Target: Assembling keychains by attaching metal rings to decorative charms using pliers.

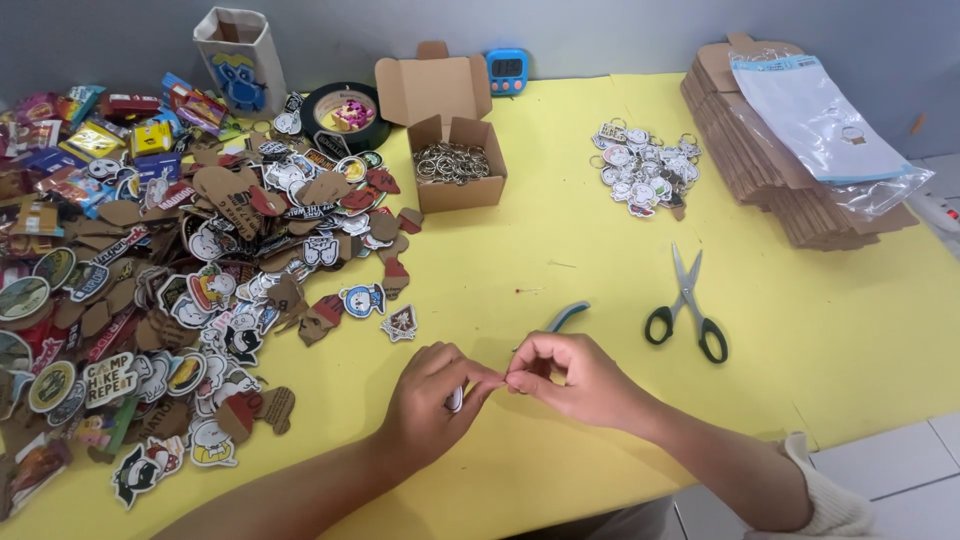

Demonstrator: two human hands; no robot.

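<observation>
Both hands meet at about 6 o'clock on the yellow worktop, raised a little off it and close to the body, which keeps the small work right under the eyes. The left hand is curled narrow around a small white charm, of which only an edge peeps out beneath the fingers. The right hand pinches thumb and forefinger tight against the left fingertips, seemingly on something tiny between them; what that is cannot be told, since the fingers hide it.

Just behind the right hand, at 12 o'clock from it, a blue-handled tool lies half hidden. The black-handled scissors lie at about 2 o'clock from the hands, handles toward the person, easy to pick up.

Supplies sit in separate groups. A wide heap of printed charms and cut-outs spreads from 9 to 11 o'clock, beside the left hand. An open cardboard box at 12 o'clock holds metal rings, its flaps folded back so they can be taken from above. A smaller pile of ringed charms lies apart at 1 o'clock, kept clear of the loose heap. A stack of flat cardboard under a clear plastic bag occupies the 2 o'clock corner, and a blue timer stands against the wall.
</observation>
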